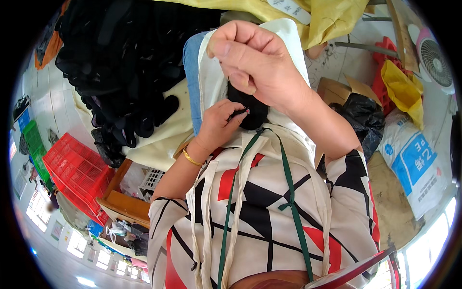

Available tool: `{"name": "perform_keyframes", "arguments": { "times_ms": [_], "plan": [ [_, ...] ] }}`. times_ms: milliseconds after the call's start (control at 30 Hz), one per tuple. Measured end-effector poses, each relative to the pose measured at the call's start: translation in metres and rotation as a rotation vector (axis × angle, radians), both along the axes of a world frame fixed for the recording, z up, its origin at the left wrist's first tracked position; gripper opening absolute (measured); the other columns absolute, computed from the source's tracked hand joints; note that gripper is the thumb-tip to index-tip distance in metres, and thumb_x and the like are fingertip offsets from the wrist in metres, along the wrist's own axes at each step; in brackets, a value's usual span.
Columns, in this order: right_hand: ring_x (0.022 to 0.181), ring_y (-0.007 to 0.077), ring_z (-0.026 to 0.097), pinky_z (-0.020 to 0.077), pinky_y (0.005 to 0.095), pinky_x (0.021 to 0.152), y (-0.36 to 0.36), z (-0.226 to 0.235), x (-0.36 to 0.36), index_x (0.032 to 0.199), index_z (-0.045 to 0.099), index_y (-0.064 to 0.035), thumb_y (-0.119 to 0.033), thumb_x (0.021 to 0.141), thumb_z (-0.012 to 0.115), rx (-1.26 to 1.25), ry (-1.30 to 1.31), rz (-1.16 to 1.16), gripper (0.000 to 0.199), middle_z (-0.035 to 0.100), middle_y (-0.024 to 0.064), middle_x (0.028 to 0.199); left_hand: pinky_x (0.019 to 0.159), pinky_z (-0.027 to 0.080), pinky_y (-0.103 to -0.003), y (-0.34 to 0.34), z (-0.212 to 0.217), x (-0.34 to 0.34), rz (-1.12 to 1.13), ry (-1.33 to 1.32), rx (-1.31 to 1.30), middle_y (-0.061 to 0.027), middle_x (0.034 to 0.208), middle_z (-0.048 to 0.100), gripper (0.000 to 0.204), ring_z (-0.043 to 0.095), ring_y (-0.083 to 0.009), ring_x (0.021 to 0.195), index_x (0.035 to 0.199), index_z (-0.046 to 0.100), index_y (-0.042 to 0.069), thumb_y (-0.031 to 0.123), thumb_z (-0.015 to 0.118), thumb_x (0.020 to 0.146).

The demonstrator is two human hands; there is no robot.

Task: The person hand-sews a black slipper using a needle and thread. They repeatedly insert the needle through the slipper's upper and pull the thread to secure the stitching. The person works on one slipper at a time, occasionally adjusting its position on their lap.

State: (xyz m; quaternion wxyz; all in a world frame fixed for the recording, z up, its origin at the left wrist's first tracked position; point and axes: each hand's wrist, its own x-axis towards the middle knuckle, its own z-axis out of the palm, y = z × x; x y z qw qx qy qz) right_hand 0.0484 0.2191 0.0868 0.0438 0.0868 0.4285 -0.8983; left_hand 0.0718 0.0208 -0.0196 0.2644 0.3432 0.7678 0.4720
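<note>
Partly hidden: small black cloth piece (250,113), held above the lap, mostly covered by the right hand (255,60), which is closed in a loose fist over its top edge. Left hand (219,123) pinches a tiny, indistinct item (243,111) against it, fingertips shut. Cream fabric (211,77) lies beneath. Surroundings: heap of black pieces (125,62), red crate (77,173), yellow cloth (327,17), fan (435,60), tiled floor.
</note>
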Motion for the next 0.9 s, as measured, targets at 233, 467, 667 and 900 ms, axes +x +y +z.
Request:
{"name": "perform_keyframes", "arguments": {
  "times_ms": [233,467,667,900],
  "plan": [
    [0.049,0.0011,0.034,0.0241,0.0182,0.042,-0.004,-0.003,-0.007,0.096,0.061,-0.0042,-0.015,0.099,0.059,-0.203,-0.076,-0.074,0.011,0.046,-0.0055,0.062,0.065,0.049,-0.036,0.002,0.0,-0.006,-0.021,-0.198,-0.072,-0.0148,0.083,0.065,0.016,0.062,-0.0302,0.072,0.096,0.067,0.001,0.007,0.073,0.083],
    [0.047,-0.0013,0.034,0.0238,0.0159,0.044,-0.018,0.024,-0.001,0.097,0.06,-0.0046,-0.014,0.097,0.06,-0.278,-0.003,0.038,0.009,0.049,-0.0062,0.066,0.069,0.052,-0.034,0.032,0.008,-0.009,0.221,-0.08,0.063,-0.012,0.083,0.071,0.018,0.067,-0.02,0.075,0.098,0.07,0.0,0.012,0.072,0.084],
    [0.048,0.0063,0.037,0.0319,0.0192,0.044,0.027,-0.004,0.003,0.104,0.057,-0.0047,-0.021,0.102,0.055,-0.262,0.088,-0.199,0.017,0.044,-0.0022,0.059,0.062,0.049,-0.026,-0.001,-0.003,0.002,0.287,-0.532,-0.228,-0.004,0.074,0.065,0.033,0.058,-0.0113,0.067,0.096,0.067,-0.003,0.025,0.079,0.084],
    [0.052,0.0049,0.041,0.0302,0.0215,0.046,0.026,0.007,0.018,0.103,0.063,-0.003,-0.015,0.099,0.059,-0.332,0.102,-0.205,0.013,0.049,-0.0023,0.064,0.065,0.051,-0.029,-0.002,0.005,0.025,0.303,-0.636,-0.419,-0.0103,0.082,0.068,0.051,0.062,-0.014,0.07,0.1,0.064,-0.006,0.033,0.085,0.075]
  ]
}}
